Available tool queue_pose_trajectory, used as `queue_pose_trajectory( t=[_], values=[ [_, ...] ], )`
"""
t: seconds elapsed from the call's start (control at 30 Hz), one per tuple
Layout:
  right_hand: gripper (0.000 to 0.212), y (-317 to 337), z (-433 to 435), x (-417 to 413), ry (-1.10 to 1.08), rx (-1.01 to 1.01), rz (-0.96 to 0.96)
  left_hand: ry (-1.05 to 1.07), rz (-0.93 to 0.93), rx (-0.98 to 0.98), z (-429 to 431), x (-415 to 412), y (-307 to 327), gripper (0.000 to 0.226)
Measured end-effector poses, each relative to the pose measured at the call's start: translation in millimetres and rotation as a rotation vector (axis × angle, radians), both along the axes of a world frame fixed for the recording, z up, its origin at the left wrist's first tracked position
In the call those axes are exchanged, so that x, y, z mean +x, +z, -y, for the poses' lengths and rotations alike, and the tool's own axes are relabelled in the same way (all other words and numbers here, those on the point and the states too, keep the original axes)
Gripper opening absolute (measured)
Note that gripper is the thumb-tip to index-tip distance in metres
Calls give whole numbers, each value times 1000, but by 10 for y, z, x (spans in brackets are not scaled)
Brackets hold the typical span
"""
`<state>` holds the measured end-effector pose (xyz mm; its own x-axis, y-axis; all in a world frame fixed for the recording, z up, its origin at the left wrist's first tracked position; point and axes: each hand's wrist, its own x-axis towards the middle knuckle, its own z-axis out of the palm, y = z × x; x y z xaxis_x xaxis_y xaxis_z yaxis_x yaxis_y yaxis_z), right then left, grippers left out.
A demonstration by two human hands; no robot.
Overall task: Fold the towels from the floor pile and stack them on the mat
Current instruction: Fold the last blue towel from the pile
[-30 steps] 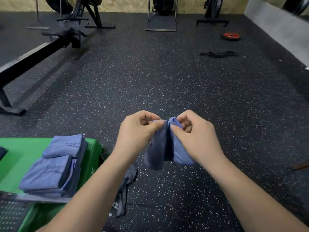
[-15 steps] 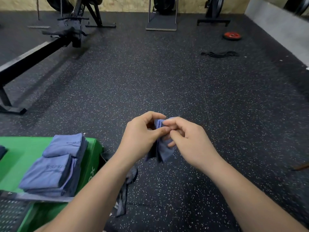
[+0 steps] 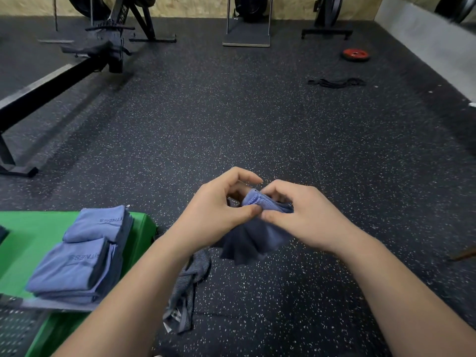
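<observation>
Nearest, a crumpled grey striped cloth (image 3: 189, 284) lies on the black speckled rubber floor (image 3: 257, 130) beside the green padded mat (image 3: 31, 235), which carries a stack of folded blue towels (image 3: 77, 256). Above the floor, the left hand (image 3: 213, 212) and right hand (image 3: 306, 215) each have their grip pinched together on the hemmed edge of a bunched blue towel (image 3: 257, 228) hanging between them. Farther off lie a black band (image 3: 337, 82) and a red weight plate (image 3: 356, 54).

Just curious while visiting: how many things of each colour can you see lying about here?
Blue: 3, two towel stacks and a held towel
Green: 1, mat
Red: 1, plate
Grey: 1, cloth
Total: 6
</observation>
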<state>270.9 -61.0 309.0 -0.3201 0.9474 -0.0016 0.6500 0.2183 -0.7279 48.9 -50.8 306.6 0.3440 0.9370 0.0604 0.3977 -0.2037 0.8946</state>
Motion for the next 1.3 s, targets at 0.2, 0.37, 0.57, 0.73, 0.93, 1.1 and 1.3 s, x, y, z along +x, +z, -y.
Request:
queue_pose_trajectory(
  t=[0.2, 0.37, 0.57, 0.73, 0.93, 1.1, 1.3],
  values=[
    [15, 70, -20, 88, -12, 72, -151, -37, -75, -35, -47, -83, -44, 33],
    [8, 89, -33, 186, -123, 173, -199, -24, -140, -37, -74, -169, -40, 26],
    [6, 69, -29, 150, -236, 302, -79, -4, -36, -49, -71, -174, -30, 33],
    [8, 75, -60, 108, -376, 355, -146, 6, 78, -153, -39, -128, -40, 76],
    [12, 87, -53, 115, -447, 337, -181, 142, -19, -93, -89, -94, -105, 59],
    [15, 86, -76, 124, -499, 291, -209, 338, 24, -118, -185, -149, -168, 36],
    [18, 23, -129, 213, -575, 204, -156, 198, -74, -122, 166, 240, -290, 45]
  ],
)
